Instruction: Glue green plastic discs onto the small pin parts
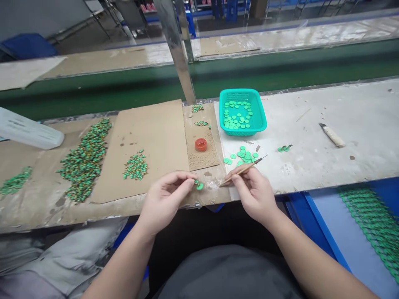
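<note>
The cardboard sheet [149, 137] covers the bench; at its near edge the left hand [165, 199] pinches 1 green disc [199, 186]. Just right of the disc, the right hand [254, 193] grips a thin stick [241, 170], its long axis slanting toward the disc.

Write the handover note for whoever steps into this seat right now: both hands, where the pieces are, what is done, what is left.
Left hand: fingers pinch one small green piece at the bench edge.
Right hand: holds a thin brush, tip pointing away to the right.
Red pot: on the small cardboard sheet just beyond the hands.
Plain green discs: some in the teal basket, a loose cluster in front of it.
Done, judging by looks: green pieces with darker markings lie in piles on the cardboard to the left and centre.
Left: seemingly the plain discs by the basket and in it.
</note>
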The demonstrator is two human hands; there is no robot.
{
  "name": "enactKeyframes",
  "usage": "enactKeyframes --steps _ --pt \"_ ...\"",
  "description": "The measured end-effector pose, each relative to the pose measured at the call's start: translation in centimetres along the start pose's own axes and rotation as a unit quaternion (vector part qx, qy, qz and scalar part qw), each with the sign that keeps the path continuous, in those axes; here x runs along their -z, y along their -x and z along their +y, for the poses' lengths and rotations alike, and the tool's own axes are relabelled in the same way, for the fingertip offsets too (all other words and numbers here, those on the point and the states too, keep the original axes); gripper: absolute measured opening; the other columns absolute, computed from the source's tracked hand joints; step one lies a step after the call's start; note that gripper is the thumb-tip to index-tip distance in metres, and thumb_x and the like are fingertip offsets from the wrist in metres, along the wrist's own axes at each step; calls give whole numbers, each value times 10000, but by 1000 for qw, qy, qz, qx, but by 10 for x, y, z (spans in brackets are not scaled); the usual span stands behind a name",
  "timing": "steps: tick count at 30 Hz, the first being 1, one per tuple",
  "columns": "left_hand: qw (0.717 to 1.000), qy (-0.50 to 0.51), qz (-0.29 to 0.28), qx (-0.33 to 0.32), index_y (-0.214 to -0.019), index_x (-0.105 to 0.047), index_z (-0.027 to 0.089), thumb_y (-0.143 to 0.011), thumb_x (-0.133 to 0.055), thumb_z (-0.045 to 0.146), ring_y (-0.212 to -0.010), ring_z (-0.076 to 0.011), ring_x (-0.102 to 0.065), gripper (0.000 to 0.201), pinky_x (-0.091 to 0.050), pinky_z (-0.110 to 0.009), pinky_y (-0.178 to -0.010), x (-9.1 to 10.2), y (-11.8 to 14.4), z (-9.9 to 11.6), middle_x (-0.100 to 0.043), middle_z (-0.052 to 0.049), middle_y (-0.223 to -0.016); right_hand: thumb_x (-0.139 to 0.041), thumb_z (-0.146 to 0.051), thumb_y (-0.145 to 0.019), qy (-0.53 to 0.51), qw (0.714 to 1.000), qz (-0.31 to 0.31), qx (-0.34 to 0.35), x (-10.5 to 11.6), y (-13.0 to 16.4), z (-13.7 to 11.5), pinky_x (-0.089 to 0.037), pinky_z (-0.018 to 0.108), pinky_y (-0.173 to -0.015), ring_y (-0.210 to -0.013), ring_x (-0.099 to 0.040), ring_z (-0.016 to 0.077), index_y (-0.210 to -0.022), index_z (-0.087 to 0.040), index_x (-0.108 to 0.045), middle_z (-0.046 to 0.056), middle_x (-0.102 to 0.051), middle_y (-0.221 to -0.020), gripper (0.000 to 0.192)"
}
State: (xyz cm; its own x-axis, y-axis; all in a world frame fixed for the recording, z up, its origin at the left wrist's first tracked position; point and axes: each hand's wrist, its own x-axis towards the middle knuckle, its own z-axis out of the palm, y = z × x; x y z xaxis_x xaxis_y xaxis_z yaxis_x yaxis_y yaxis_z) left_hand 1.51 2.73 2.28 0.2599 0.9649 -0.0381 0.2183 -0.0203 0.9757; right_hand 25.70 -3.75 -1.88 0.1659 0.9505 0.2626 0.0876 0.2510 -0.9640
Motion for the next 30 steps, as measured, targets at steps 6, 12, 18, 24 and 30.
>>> enactKeyframes --steps 6,12,18,24,30 --pt "984 158 -77 35 -898 -858 202 -883 -966 573 -598 -80 -610 386 -505 -127 -570 11 17 37 -728 -42 -742 -630 -399 -1152 24 1000 -1 8 -2 -2 1 -755 360 -850 -877 -845 219 -1044 -252 -700 67 -792 -1014 195" --pt "975 187 -109 45 -921 -858 198 -917 -946 551 -608 -72 -584 365 -476 -120 -570 15 23 49 -716 -48 -755 -615 -370 -1158 40 999 -11 15 -2 2 4 -742 346 -841 -882 -845 222 -1059 -255 -714 63 -800 -1010 181" --pt "978 176 -105 42 -894 -837 203 -885 -949 600 -587 -88 -558 413 -463 -139 -547 13 17 43 -663 -30 -698 -600 -340 -1161 0 1000 -18 0 -4 2 12 -725 351 -875 -920 -833 216 -1089 -258 -700 54 -764 -1016 148" --pt "997 -37 -44 -43 -934 -847 225 -878 -889 659 -634 -134 -631 440 -527 -160 -589 4 -10 38 -748 -56 -774 -627 -300 -1101 26 999 -10 34 -10 -7 11 -698 359 -856 -897 -817 231 -1040 -248 -677 61 -778 -969 95" --pt "972 -154 -94 -152 -940 -859 242 -903 -755 609 -842 -240 -776 384 -634 -287 -777 -55 -53 52 -836 -70 -951 -595 -273 -1104 41 995 73 49 14 29 -12 -682 315 -807 -833 -816 206 -1063 -227 -670 67 -797 -951 98"
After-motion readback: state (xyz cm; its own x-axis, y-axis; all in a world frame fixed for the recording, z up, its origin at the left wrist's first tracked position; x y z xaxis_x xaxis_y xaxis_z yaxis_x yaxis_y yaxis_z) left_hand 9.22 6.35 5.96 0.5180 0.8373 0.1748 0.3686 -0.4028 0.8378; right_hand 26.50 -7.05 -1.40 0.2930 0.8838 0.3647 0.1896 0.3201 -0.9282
